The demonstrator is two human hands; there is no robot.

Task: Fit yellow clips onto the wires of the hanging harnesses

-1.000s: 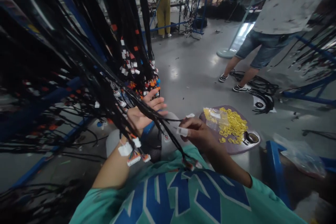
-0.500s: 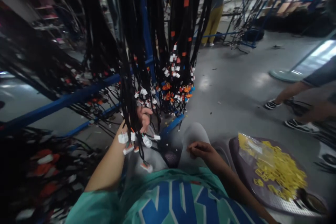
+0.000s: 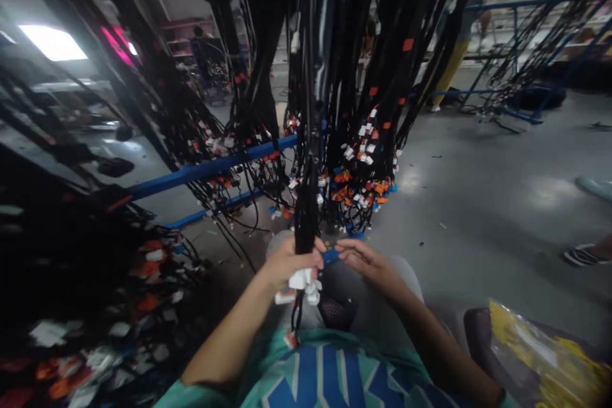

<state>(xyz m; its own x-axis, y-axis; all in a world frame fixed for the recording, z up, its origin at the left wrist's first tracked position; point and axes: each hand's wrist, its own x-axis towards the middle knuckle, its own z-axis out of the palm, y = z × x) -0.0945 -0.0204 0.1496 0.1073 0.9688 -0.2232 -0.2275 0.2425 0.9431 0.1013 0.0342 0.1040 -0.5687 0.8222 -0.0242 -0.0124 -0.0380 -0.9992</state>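
A bundle of black cables [image 3: 306, 213] hangs down in front of me, and my left hand [image 3: 297, 260] is wrapped round its lower part. White connectors [image 3: 302, 279] stick out just below that grip, and an orange-and-white connector [image 3: 291, 339] dangles lower, close to my shirt. Just right of the bundle, my right hand [image 3: 366, 262] is raised with its fingers stretched out and apart, holding nothing. Behind it hangs another cluster of cables with orange connectors [image 3: 377, 188] and white ones.
A blue rail [image 3: 215, 169] crosses behind the bundle, with more cables hung along it. Connectors are heaped at lower left [image 3: 100, 357]. A plastic bag with yellow pieces [image 3: 530, 350] lies at lower right on a dark stool [image 3: 478, 331]. Another person's shoe [image 3: 586, 256] shows at right.
My left hand has closed round the cable bundle, which now hangs nearer the middle. My right hand has risen from my knee towards it. The view has turned left.
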